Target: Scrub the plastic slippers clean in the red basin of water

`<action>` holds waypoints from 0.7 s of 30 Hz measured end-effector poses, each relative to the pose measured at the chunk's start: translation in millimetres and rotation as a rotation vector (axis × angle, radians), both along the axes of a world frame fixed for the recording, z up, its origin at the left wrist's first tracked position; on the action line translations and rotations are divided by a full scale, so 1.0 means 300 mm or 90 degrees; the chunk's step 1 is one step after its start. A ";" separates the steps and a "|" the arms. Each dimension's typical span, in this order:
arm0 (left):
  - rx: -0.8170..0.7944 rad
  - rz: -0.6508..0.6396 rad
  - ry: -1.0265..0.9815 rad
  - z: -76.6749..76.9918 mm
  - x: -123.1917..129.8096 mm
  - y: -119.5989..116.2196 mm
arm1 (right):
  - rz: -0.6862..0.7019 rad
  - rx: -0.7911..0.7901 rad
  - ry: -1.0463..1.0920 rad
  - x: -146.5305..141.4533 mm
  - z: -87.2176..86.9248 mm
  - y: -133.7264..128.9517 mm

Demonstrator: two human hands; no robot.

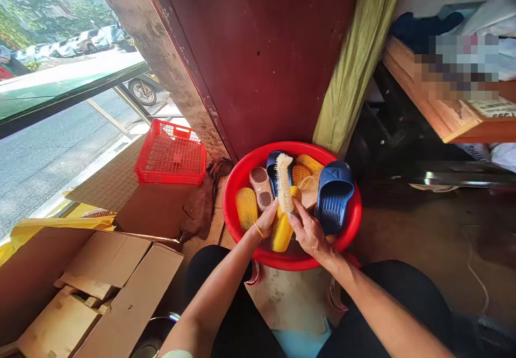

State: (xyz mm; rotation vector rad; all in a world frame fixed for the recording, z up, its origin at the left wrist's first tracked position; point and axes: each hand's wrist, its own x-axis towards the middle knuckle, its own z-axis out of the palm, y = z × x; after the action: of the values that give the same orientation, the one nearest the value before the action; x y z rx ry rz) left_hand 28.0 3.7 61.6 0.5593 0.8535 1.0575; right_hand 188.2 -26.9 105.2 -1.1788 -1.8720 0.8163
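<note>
Over a red basin (229, 202), my right hand (310, 234) grips a brush (284, 183) with cream bristles by its lower end; the bristles point away from me. My left hand (266, 221) is closed at the left side of a yellow slipper (282, 234), its fingertips partly hidden. The brush lies over the upper part of that slipper. Around them in the basin are a blue slipper (336, 191) at the right, another blue slipper (274, 167) behind the brush, a pinkish shoe (262, 186) with dark sole patches, and several more yellow slippers (245, 207).
A red plastic crate (171, 154) rests on cardboard to the left, with a brown cloth (201, 213) beside it. An open cardboard box (129, 299) stands at the lower left. Behind the basin is a dark red door panel (262, 67); a wooden table (427, 89) juts in at right.
</note>
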 end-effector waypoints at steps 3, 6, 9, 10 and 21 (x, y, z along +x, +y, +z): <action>0.078 -0.062 0.028 0.024 -0.014 -0.013 | -0.017 -0.127 0.048 0.017 0.017 0.004; 0.097 -0.173 0.056 0.044 -0.021 -0.024 | -0.014 -0.196 0.110 0.027 0.022 0.005; 0.101 -0.183 0.031 0.051 -0.019 -0.023 | 0.003 -0.191 0.146 0.038 0.021 0.028; 0.098 -0.159 0.022 0.053 -0.019 -0.019 | -0.005 -0.169 0.142 0.044 0.021 0.041; 0.096 0.131 0.015 0.060 -0.100 0.037 | 0.034 0.112 -0.391 0.039 -0.005 -0.043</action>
State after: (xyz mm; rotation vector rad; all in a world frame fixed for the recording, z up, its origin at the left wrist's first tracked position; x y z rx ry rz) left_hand -2.0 14.7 79.6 0.6206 0.8690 1.3139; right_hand 200.0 -39.9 103.6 -1.3712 -2.4155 0.3146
